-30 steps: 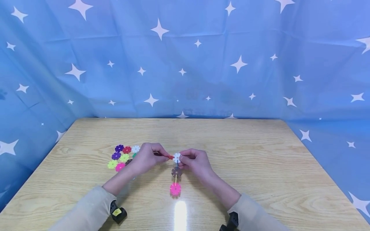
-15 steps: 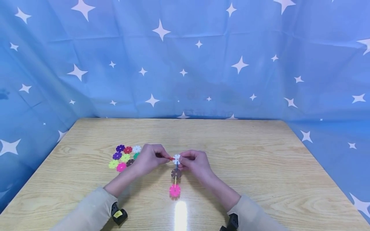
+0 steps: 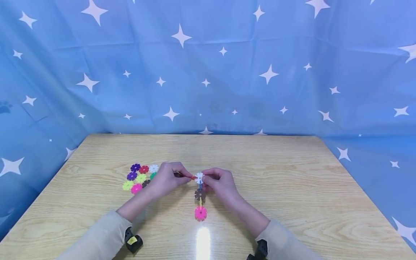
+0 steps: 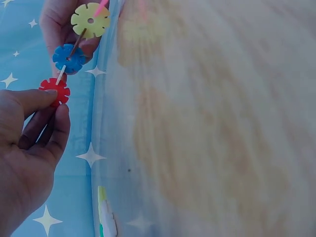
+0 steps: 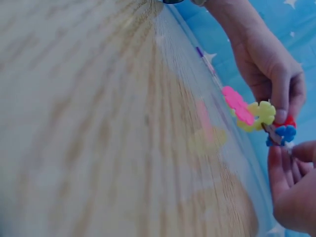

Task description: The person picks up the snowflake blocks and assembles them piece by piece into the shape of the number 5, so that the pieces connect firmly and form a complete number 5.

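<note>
Over the middle of the table [image 3: 292, 187], the right hand [image 3: 219, 184] pinches the far, white end of a chain [image 3: 200, 196] of discs; its long axis runs near to far, pink disc nearest. The left hand [image 3: 165, 178] pinches a red disc [image 3: 193, 177] against that end. Loose discs [image 3: 139, 177] lie left.

wooden table [image 3: 276, 187], starry blue cloth [image 3: 208, 72], loose plastic discs [image 3: 138, 177]

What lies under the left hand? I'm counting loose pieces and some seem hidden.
Beside the left hand, loose snowflake discs lie on the table; a green one and a dark one are partly covered. Anything further beneath is hidden.
</note>
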Action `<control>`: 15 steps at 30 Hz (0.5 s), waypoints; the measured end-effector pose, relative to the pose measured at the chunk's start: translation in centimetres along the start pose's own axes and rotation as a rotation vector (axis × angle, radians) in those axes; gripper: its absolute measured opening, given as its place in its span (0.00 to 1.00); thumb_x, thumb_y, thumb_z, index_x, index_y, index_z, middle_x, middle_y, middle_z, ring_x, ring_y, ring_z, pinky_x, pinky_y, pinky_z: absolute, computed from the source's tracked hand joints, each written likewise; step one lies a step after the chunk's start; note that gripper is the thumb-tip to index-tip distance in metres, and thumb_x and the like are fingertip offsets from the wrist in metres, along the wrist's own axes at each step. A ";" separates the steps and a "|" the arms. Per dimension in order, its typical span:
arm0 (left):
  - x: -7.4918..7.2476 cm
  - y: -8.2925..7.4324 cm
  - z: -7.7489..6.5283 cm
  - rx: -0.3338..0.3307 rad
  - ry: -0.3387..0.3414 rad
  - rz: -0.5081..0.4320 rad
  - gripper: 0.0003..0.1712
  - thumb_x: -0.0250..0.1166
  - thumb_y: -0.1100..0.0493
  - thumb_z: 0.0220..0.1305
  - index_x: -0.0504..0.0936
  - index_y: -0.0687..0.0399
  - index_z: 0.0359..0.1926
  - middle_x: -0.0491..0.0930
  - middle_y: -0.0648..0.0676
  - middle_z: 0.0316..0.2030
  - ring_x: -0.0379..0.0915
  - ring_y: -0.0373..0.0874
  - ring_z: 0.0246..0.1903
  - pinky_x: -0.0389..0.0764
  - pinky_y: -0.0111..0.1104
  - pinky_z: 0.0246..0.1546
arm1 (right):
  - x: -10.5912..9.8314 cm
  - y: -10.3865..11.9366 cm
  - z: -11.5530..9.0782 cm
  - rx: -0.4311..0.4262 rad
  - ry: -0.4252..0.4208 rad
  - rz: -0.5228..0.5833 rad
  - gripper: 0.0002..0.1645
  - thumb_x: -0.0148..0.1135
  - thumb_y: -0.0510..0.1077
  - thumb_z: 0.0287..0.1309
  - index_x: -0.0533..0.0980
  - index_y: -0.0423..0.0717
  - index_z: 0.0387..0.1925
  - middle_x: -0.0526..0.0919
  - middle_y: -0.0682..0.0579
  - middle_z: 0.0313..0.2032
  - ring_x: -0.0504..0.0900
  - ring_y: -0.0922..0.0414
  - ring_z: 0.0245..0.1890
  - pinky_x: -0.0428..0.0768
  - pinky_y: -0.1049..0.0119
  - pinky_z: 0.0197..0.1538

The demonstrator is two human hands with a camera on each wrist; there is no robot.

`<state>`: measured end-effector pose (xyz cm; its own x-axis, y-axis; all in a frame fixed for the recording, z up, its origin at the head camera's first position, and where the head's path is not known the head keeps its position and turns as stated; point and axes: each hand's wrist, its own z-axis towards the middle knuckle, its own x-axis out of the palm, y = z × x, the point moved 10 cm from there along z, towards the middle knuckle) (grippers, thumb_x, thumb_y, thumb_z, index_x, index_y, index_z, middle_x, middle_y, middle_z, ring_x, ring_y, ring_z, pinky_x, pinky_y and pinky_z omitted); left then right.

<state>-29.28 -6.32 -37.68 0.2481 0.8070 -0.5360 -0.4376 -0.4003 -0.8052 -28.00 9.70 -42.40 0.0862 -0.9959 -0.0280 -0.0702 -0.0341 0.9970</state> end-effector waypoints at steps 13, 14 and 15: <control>-0.2 -0.2 -0.1 -0.029 -0.030 -0.019 0.07 0.74 0.70 0.58 0.89 0.54 0.33 0.85 0.47 0.31 0.82 0.42 0.33 0.85 0.31 0.37 | 0.4 1.1 -0.3 -0.108 0.007 -0.077 0.18 0.72 0.37 0.58 0.83 0.34 0.50 0.86 0.46 0.42 0.84 0.55 0.40 0.84 0.66 0.45; -0.2 -0.3 -0.1 -0.030 -0.032 -0.015 0.07 0.74 0.70 0.58 0.89 0.54 0.33 0.85 0.47 0.31 0.82 0.41 0.33 0.85 0.31 0.36 | 0.4 1.1 -0.3 -0.110 0.006 -0.082 0.18 0.73 0.38 0.57 0.83 0.34 0.49 0.86 0.47 0.41 0.83 0.55 0.40 0.84 0.67 0.44; -0.2 -0.4 -0.1 -0.030 -0.034 -0.009 0.07 0.74 0.70 0.58 0.89 0.54 0.33 0.85 0.47 0.31 0.82 0.41 0.33 0.85 0.31 0.36 | 0.5 1.1 -0.3 -0.114 0.005 -0.082 0.17 0.73 0.38 0.57 0.83 0.34 0.48 0.86 0.47 0.40 0.83 0.55 0.39 0.83 0.67 0.44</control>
<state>-29.08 -6.37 -37.32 0.2224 0.8248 -0.5199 -0.4088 -0.4052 -0.8178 -27.72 9.22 -41.33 0.0923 -0.9896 -0.1100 0.0505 -0.1057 0.9931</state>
